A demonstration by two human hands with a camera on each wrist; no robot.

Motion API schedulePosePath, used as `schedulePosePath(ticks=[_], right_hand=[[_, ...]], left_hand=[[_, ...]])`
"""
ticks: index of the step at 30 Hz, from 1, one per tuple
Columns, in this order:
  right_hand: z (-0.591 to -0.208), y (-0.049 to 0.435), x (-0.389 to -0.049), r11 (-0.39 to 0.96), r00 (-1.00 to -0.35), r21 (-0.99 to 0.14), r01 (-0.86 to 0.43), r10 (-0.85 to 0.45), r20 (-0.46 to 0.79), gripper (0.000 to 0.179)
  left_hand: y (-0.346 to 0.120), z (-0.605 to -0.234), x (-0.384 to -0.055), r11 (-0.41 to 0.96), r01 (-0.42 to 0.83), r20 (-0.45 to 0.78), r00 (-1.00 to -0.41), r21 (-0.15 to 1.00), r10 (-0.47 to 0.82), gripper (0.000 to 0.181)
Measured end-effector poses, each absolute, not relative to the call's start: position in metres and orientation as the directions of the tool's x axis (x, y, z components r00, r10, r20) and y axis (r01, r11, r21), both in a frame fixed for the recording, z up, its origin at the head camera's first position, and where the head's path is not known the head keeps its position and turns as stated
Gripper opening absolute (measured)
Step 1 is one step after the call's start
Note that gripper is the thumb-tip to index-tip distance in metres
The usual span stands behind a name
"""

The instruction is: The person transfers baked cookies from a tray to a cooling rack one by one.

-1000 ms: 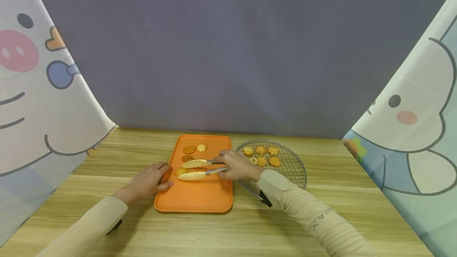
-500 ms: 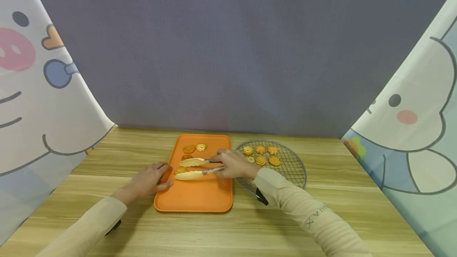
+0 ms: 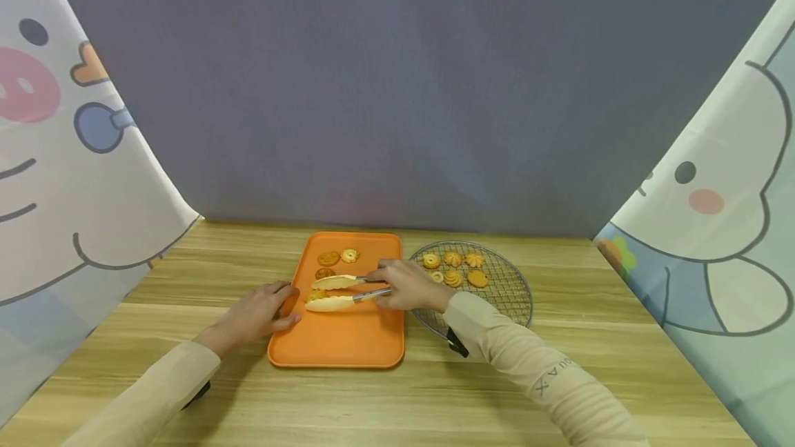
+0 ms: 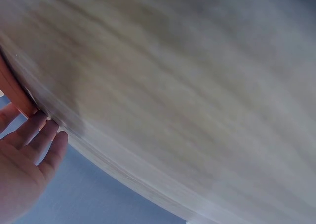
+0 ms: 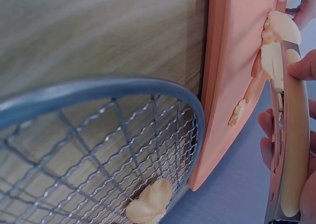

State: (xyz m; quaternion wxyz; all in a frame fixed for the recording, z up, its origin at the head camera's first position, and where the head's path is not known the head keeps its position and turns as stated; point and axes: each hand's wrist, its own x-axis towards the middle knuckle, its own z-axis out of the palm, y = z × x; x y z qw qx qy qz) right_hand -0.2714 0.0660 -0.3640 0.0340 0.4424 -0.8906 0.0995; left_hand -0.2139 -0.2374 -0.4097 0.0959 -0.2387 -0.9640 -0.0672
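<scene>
Tongs [image 3: 332, 304] sit slightly farther left than a second ago, gripped in the right hand [image 3: 406, 285], heads straddling a cookie [image 3: 316, 294] on the left side of the orange tray [image 3: 348, 343]. The left hand [image 3: 257, 314], unclenched, touches its left rim. Squeezing off-centre could flip the cookie out; excess force could crumble it.

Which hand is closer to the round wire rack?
Right. The right hand is beside the wire rack; the left hand is farther, across the orange tray.
</scene>
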Motion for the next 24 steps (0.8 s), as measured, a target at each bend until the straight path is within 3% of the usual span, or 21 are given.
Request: schedulePosePath(ticks=[16,24], right_hand=[[-0.351,0.085,-0.261,0.588,-0.609,-0.162,-0.792,-0.778,0.156,0.042],[-0.347,0.113,-0.255,0.586,-0.602,-0.140,-0.798,-0.766,0.226,0.041]], left_hand=[[-0.238,-0.409,-0.213,0.887,0.455,0.211,-0.877,0.082,0.431,0.051],[-0.238,-0.407,-0.212,0.888,0.453,0.207,-0.879,0.086,0.428,0.050]])
